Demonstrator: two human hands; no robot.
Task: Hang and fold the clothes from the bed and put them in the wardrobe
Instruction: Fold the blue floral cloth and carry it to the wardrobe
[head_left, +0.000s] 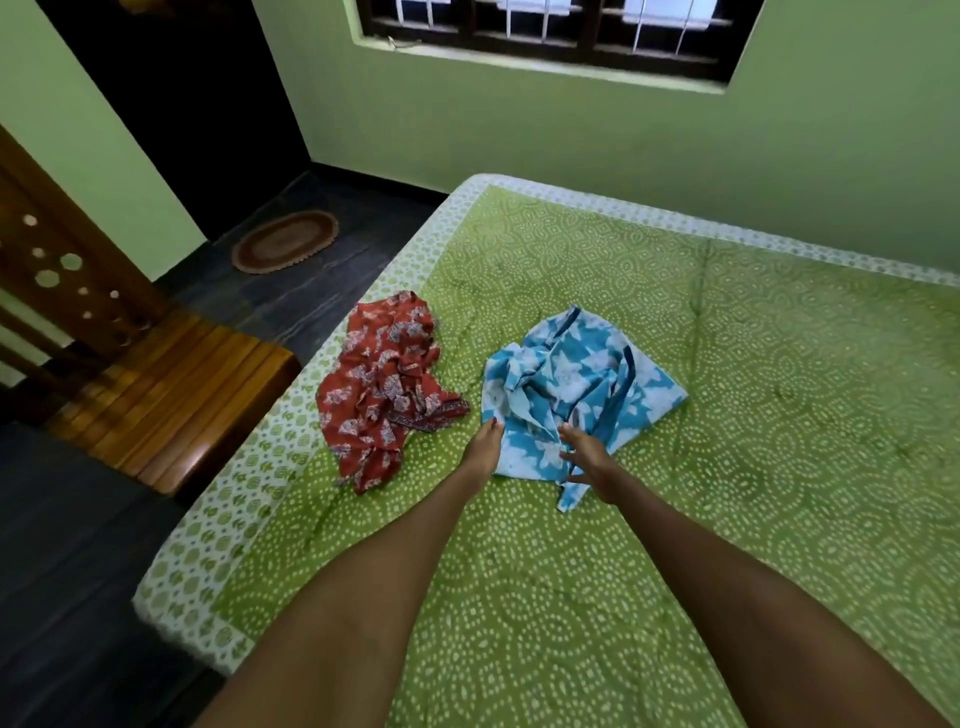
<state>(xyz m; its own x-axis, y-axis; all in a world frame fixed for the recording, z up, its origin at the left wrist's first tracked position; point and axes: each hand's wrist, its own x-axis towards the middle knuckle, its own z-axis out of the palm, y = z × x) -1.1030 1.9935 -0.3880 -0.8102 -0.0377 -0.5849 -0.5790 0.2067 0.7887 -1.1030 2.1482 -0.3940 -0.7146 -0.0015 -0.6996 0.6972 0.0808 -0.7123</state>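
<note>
blue garment mid-frame: light, limp; take by near hem. left hand fingertips on edge, right hand spread on cloth

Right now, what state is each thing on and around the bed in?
Blue garment: crumpled on the bed, unfolded.
Red garment: crumpled near the bed's left edge, untouched.
Left hand: fingertips at the blue garment's left edge; grip unclear.
Right hand: fingers spread, resting on the blue garment.
Bed: covered by a green patterned sheet.
Mat: flat on the floor.
</note>
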